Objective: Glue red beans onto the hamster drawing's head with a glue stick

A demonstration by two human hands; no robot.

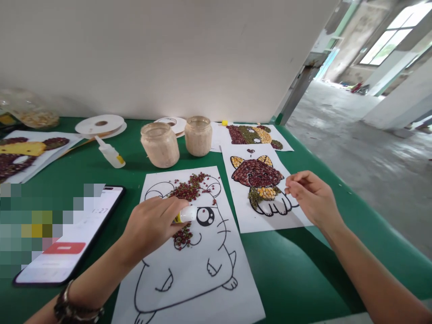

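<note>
My left hand [151, 225] is closed around a small white glue bottle [187, 214] with a yellow label. It hovers above a sheet with a hamster-like outline drawing [199, 265], and covers part of the face. Loose red and green beans [189, 189] lie heaped over the drawing's head and cheek. To the right, my right hand [310, 193] is pinched by the edge of a cat picture [259, 173]; anything between the fingertips is too small to make out. Red beans fill the cat's head, with yellow kernels and green beans on its ears and chest.
Two glass jars [160, 146] stand behind the sheets. A second glue bottle [110, 153] and a ribbon spool [100, 125] lie further left. A phone [84, 225] rests at the left. Another bean picture [254, 135] lies at the back, before a pale wall [168, 54].
</note>
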